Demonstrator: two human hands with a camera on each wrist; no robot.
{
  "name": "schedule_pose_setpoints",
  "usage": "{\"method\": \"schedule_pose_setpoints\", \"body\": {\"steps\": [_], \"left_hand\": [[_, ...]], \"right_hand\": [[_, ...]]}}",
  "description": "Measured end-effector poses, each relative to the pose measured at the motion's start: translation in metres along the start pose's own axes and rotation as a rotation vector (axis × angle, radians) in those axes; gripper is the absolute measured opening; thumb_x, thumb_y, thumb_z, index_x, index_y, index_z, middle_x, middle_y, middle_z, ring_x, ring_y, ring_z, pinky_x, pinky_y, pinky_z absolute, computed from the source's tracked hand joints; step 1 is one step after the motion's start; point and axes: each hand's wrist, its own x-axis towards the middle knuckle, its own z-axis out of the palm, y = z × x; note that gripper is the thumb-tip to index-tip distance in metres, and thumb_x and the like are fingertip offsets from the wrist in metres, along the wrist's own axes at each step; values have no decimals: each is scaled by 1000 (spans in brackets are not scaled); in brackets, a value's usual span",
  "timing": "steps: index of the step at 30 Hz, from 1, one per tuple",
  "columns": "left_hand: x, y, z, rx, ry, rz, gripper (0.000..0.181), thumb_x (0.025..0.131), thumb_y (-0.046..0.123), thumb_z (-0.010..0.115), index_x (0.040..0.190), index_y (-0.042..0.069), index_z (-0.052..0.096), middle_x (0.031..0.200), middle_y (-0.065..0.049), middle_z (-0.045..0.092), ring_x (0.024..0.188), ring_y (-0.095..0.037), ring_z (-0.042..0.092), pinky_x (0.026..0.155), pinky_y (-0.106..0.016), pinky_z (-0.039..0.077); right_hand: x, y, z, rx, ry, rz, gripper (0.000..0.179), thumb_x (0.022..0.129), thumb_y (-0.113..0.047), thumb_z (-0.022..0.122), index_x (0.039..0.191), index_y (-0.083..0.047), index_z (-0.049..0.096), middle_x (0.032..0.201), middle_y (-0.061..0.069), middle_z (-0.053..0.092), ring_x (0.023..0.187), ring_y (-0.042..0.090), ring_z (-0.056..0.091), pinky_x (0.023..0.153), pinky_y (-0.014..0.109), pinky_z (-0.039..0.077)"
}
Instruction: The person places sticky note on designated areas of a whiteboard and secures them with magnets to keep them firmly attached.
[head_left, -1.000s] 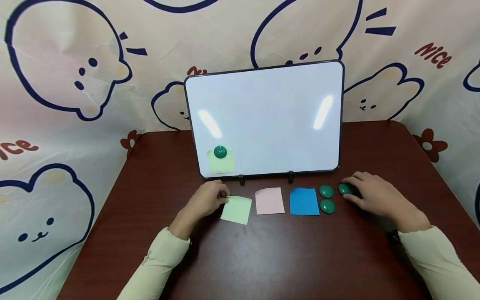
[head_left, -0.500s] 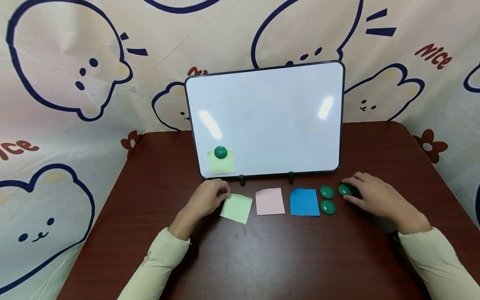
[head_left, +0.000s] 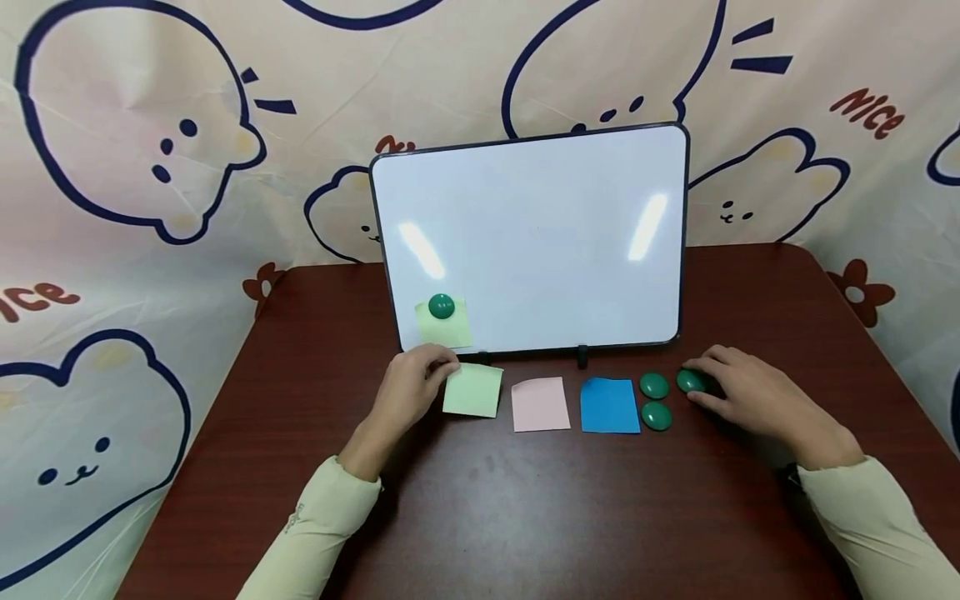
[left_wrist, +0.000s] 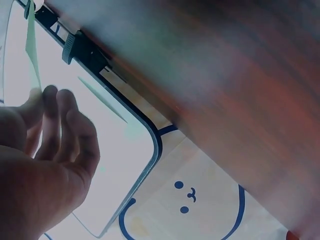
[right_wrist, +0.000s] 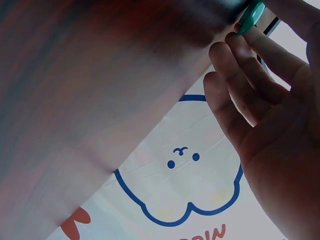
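Note:
My left hand pinches a light green sticky note by its upper left corner, just below the whiteboard's lower edge. In the left wrist view the note is seen edge-on between thumb and fingertips. On the right, my right hand pinches a round green magnet between thumb and index finger, over the table. The right wrist view shows this magnet at the fingertips, the other fingers extended. Another green note is on the whiteboard under a green magnet.
A pink sticky note and a blue sticky note lie side by side on the dark wooden table. Two green magnets sit right of the blue one. Behind the board hangs a cartoon-patterned cloth.
My left hand has lifted the green sticky note up toward the whiteboard's lower edge, and the note has straightened. The right hand has stayed in place with its magnet.

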Motion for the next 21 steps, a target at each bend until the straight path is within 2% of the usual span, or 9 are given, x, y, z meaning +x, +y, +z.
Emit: {"method": "schedule_pose_setpoints", "body": {"steps": [4,7,14,21], "left_hand": [[2,-1,2,-12,73,35,4,88,12,74,92,11,75,87,-2,72,75,-11,63,68,-30,54],[4,-2,3,-24,103,49,4,87,12,76,91,11,75,86,-2,72,73,-11,62,67,-29,52],[10,2,6,-62,102,19,4,89,13,75,92,10,74,86,-3,73,76,-13,65,68,-31,53],[17,2,8,-76,129,16,5,89,14,75,92,10,72,85,-3,72,77,-17,66,68,-33,54]], "right_hand": [[0,0,0,6,0,-3,45,89,-30,74,126,-5,65,113,14,64,96,28,63,84,55,54],[0,0,0,9,-6,1,45,89,-30,74,126,-6,65,113,13,64,97,28,63,84,54,54],[1,-1,1,15,-22,-2,45,90,-30,73,127,-6,65,114,13,64,96,27,63,84,54,54],[0,-1,-1,19,-14,1,44,89,-29,74,126,-6,65,113,12,64,95,26,63,84,54,54]]}}
